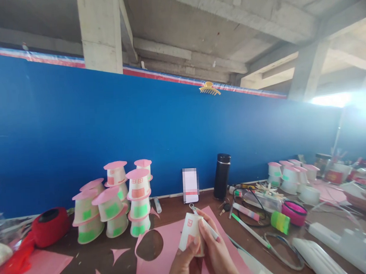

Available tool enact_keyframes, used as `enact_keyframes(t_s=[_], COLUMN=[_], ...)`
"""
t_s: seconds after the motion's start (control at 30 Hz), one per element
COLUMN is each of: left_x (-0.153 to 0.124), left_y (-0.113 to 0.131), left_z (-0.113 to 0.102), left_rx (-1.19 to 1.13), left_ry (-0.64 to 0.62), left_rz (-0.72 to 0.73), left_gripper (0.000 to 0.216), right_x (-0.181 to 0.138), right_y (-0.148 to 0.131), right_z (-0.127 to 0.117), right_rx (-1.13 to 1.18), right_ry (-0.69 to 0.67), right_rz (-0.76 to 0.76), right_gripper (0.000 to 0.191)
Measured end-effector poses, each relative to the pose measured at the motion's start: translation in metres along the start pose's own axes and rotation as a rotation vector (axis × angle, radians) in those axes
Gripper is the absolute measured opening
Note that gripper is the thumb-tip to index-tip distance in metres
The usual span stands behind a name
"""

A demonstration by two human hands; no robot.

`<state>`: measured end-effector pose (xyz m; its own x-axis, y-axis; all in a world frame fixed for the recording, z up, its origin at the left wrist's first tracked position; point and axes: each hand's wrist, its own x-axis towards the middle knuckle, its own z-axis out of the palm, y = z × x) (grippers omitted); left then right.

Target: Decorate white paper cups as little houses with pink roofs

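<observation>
My left hand (pixel 182 261) is closed around a white paper cup (pixel 187 230), thumb across its front. A small red window is drawn high on the cup's side, with a reddish door shape lower down. In my right hand (pixel 216 250) is a marker pen (pixel 210 229) with a pale barrel; these fingers also rest against the cup's right side. Beneath both hands lies a pink sheet of card (pixel 164 270) with a round hole cut out of it. Part of the cup is covered by my fingers.
At left stand stacked cups with pink discs (pixel 139 191); more cups (pixel 289 178) are at far right. A phone (pixel 190 185) and black flask (pixel 222 175) stand before the blue partition (pixel 167 125). Right hold a green-white pen (pixel 250 230), pink tape roll (pixel 294 213), power strip (pixel 339 247).
</observation>
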<state>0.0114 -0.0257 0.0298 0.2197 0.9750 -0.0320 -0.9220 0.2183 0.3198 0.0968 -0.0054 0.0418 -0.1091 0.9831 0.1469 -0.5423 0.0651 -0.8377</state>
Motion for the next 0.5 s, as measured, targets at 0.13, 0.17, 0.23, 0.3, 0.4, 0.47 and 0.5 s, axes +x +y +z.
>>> enact_keyframes(t_s=[0.13,0.17,0.23,0.3,0.4,0.47,0.5], left_x=[0.002,0.002,0.002,0.002,0.002,0.003,0.003], left_y=[-0.001,0.001,0.004,0.008,0.013,0.015,0.016], left_z=[-0.002,-0.001,0.000,0.002,0.003,0.002,0.001], left_rx=[-0.005,-0.012,-0.019,0.001,0.066,0.100,0.110], left_ry=[0.043,0.048,0.040,0.053,0.141,0.215,0.242], left_rz=[-0.018,-0.023,-0.041,-0.051,-0.016,0.000,-0.006], left_gripper=[0.041,0.040,0.040,0.035,0.016,0.009,0.008], right_x=[-0.004,-0.005,-0.005,-0.005,-0.003,-0.004,-0.005], right_y=[-0.004,-0.005,-0.008,-0.010,-0.014,-0.018,-0.019], right_z=[0.005,0.007,0.010,0.010,0.003,-0.004,-0.007], right_rx=[-0.073,-0.084,-0.111,-0.170,-0.344,-0.499,-0.575], right_ry=[0.010,0.011,0.031,0.087,0.224,0.280,0.292], right_rz=[-0.010,-0.009,-0.003,-0.035,-0.222,-0.375,-0.435], right_gripper=[0.056,0.056,0.055,0.053,0.047,0.045,0.044])
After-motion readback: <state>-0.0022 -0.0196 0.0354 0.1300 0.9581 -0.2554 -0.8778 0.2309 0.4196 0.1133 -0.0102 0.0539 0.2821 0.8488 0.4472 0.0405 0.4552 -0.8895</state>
